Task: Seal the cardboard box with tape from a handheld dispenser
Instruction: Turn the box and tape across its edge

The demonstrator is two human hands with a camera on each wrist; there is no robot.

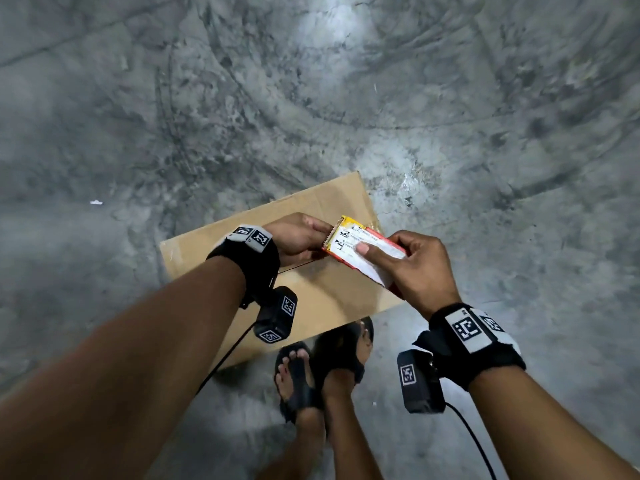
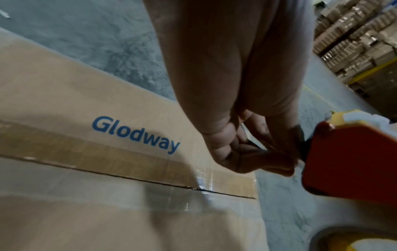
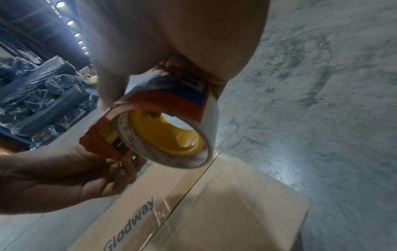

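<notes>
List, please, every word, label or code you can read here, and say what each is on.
"Glodway": blue print on the cardboard box top, beside the taped seam.
Tape dispenser label: small print, unreadable.
Tape roll core lettering: too blurred.
Wristbands: square coded markers, no words.

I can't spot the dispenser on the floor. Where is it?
In the head view, the tape dispenser is held in the air above the cardboard box, right hand gripping it, left hand at its toothed end.
</notes>
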